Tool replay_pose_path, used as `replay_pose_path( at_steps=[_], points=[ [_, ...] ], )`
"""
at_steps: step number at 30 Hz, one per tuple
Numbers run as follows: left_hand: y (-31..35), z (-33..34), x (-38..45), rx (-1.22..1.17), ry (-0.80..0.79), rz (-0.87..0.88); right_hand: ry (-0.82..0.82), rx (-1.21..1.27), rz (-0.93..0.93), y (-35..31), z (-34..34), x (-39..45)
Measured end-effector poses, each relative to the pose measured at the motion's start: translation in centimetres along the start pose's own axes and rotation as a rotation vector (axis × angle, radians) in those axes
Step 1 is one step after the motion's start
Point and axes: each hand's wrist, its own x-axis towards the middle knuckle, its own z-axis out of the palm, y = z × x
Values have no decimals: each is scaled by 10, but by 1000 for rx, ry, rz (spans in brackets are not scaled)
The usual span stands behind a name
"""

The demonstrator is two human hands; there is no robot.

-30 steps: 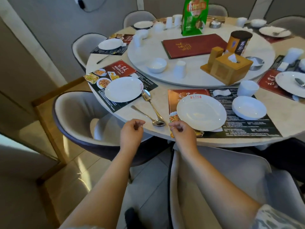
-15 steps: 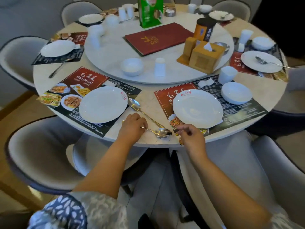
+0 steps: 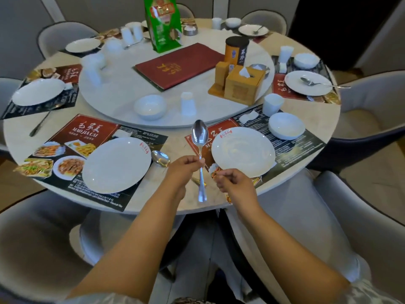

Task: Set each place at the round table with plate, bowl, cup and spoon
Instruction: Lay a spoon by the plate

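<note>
Held upright in the left hand (image 3: 186,170), pinched at mid-handle, is a spoon (image 3: 199,148), bowl end up; the right hand (image 3: 232,183) is loosely curled just beside it, apparently empty, though its fingertips are hard to read; the spoon should be lowered flat and released only once laid beside the near plate (image 3: 243,151), clear of its rim; a second spoon (image 3: 160,158) lies on the table (image 3: 171,200) between the left plate (image 3: 116,164) and the left hand.
</note>
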Motion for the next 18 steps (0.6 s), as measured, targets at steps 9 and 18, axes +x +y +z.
replay_pose_path(
  at_steps=[9,18],
  points=[
    [21,67,13,-104,-87,-48,80,-168,-20,-18,-22,25],
    [-7,75,36,111,117,49,289,-603,-44,5,-76,54]
  ],
)
